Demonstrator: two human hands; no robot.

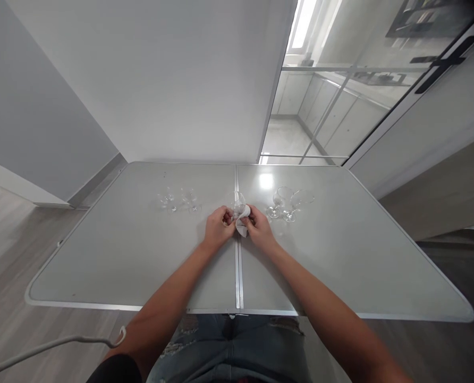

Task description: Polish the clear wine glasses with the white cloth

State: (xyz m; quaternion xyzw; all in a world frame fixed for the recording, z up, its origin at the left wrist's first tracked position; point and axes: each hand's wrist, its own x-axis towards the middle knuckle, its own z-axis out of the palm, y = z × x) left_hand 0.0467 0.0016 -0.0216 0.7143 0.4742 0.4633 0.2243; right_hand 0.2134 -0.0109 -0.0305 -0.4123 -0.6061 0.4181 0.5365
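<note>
In left hand (pixel 220 224), glass (pixel 239 202) bowl-end away.

The table (pixel 141 255) is plain pale grey with a silver rim. The cloth (pixel 243 219) is white. The glasses (pixel 287 205) are clear and unpatterned.

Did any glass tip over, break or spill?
Nothing stands out. The left glasses and the right glasses seem upright and whole, and the table looks dry. The left hand holds a fifth glass; the right hand presses a white cloth on it.

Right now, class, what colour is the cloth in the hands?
The cloth is white; head view.
</note>
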